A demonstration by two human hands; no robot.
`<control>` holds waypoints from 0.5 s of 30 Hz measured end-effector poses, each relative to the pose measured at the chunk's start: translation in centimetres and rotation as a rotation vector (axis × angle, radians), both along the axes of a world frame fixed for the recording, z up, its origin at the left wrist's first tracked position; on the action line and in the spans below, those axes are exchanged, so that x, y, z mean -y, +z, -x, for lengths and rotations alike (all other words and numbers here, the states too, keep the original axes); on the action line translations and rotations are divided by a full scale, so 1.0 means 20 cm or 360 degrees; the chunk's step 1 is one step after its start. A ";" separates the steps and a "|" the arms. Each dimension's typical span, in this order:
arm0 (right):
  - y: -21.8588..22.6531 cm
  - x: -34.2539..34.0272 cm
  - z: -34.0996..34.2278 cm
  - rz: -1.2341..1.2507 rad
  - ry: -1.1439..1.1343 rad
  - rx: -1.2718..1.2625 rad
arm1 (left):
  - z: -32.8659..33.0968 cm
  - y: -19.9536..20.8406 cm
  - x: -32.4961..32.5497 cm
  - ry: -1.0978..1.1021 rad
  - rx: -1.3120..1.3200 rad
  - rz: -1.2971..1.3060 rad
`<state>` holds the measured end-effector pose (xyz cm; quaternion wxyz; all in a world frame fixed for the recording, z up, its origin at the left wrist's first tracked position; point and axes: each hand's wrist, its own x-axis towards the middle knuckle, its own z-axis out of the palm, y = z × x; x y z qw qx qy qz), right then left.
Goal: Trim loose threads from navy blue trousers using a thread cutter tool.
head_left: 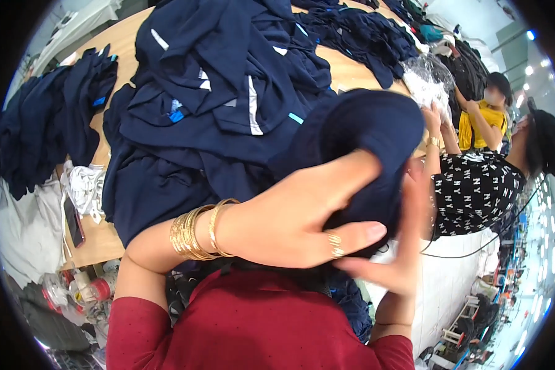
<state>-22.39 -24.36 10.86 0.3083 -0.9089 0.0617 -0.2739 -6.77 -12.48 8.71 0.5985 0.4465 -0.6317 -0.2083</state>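
My left hand (pixel 296 209), with gold bangles at the wrist and a ring on the thumb, reaches across in front of me. Its fingers go into the fold of a navy garment (pixel 376 123) and hold it up; the fingertips are hidden by the cloth, and the thumb sticks out below. To the right of that cloth is my right hand (pixel 404 246), smeared by motion, thumb and fingers spread apart. Whether it touches the fabric I cannot tell. Beyond both hands lies a big heap of navy garments (pixel 216 111) with white strips and small blue tags.
More navy garments (pixel 55 117) hang over the left edge of the wooden table (pixel 98 243), near white cloth (pixel 83 191) and a phone (pixel 75 228). Another navy pile (pixel 357 40) lies farther back. At right, a person in a black patterned shirt (pixel 475 194) handles white plastic-wrapped goods (pixel 428 80); another wears yellow.
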 end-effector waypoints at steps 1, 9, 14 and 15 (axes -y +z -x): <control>-0.09 -0.08 -0.08 0.0015 -0.0035 -0.0079 | 0.03 0.00 0.06 0.0310 0.0201 0.0333; 0.04 0.07 -0.21 -0.1108 -0.0165 -0.0154 | -0.22 0.06 -0.02 0.0711 0.0454 0.0093; 0.22 0.07 -0.28 -0.1467 0.0147 -0.0138 | -0.28 -0.03 0.11 0.1114 0.0462 0.0203; 0.24 0.06 -0.29 -0.1599 0.0304 -0.0178 | -0.29 -0.05 0.12 0.0597 0.0076 -0.0007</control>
